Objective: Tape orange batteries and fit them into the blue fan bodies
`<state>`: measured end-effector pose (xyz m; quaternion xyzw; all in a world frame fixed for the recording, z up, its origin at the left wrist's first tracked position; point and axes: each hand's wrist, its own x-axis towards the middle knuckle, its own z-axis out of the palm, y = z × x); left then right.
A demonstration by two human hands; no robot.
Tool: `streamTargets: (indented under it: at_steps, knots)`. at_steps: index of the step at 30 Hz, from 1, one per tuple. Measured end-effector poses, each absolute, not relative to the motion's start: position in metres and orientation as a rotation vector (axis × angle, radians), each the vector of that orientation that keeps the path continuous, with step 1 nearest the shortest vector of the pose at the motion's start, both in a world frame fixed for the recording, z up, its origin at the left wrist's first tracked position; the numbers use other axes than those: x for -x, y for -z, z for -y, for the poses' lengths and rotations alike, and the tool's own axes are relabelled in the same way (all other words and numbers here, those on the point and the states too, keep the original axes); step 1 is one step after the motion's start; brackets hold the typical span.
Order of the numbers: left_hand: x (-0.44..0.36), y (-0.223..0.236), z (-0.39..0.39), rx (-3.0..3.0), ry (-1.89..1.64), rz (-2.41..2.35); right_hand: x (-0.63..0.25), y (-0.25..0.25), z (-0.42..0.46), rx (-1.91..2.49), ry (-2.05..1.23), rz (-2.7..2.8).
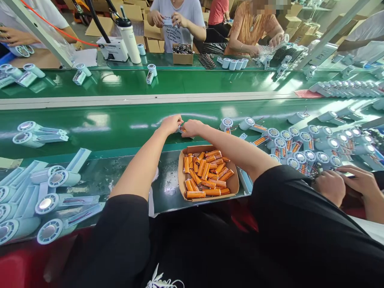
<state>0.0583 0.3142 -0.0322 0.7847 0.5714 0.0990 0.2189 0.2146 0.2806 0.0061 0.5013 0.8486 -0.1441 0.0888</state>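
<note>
Both of my arms reach forward over the green conveyor belt. My left hand is closed, its fingertips pinched together against my right hand. My right hand is curled shut beside it. A small pale blue-grey part peeks out beneath the right fingers; most of it is covered, so its kind does not show. Between my forearms and nearer to me sits an open cardboard box filled with orange-wrapped batteries.
Light-blue handheld fan bodies are piled at left. More fan bodies, several showing orange batteries, crowd the right. A co-worker's hands work at far right. Across the belt, people sit near a white bottle and a box of small dark parts.
</note>
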Motion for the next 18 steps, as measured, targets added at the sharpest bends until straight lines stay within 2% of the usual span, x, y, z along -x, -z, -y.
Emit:
streamTargets:
  at_steps: [4, 9, 13, 18]
  knots:
    - [-0.061, 0.019, -0.306, -2.199, -0.32, -1.546, -0.26, -0.033, -0.281, -1.532, 0.46, -2.625]
    - [-0.048, 0.003, -0.256, -2.254, -0.576, -1.518, -0.385, -0.049, -0.239, -1.748, 0.659, -2.609]
    - [-0.004, 0.017, -0.178, -2.258, -0.711, -1.485, -0.434, -0.036, -0.199, -1.847, 0.72, -2.558]
    - [0.043, 0.047, -0.096, -2.252, -0.816, -1.492, -0.436, -0.017, -0.179, -1.887, 0.759, -2.567]
